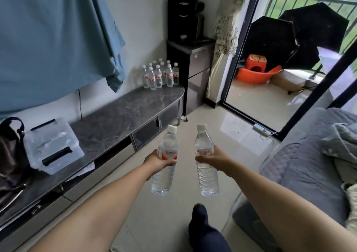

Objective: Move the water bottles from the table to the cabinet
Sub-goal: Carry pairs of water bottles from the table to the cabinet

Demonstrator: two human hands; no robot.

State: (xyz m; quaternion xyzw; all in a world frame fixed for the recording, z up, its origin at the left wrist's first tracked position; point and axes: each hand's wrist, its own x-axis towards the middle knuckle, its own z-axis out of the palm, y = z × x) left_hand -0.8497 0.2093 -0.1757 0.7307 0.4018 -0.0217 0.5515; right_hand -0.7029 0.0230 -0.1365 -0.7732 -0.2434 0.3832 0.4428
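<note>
My left hand (156,161) grips a clear water bottle (165,174) with a white cap and a red label, held upright over the tiled floor. Beside it, my right hand (213,158) holds a second, matching water bottle (206,176), also upright. The two bottles are a little apart. Ahead on the left runs a long low cabinet (119,116) with a dark marble top. Several more water bottles (160,76) stand clustered at its far end, against the wall.
A clear plastic storage box (52,145) and a dark bag (11,155) sit on the cabinet's near end. A tall dark drawer unit (197,74) stands past the cabinet. A grey sofa (301,164) lies at the right, an open balcony door (270,89) beyond.
</note>
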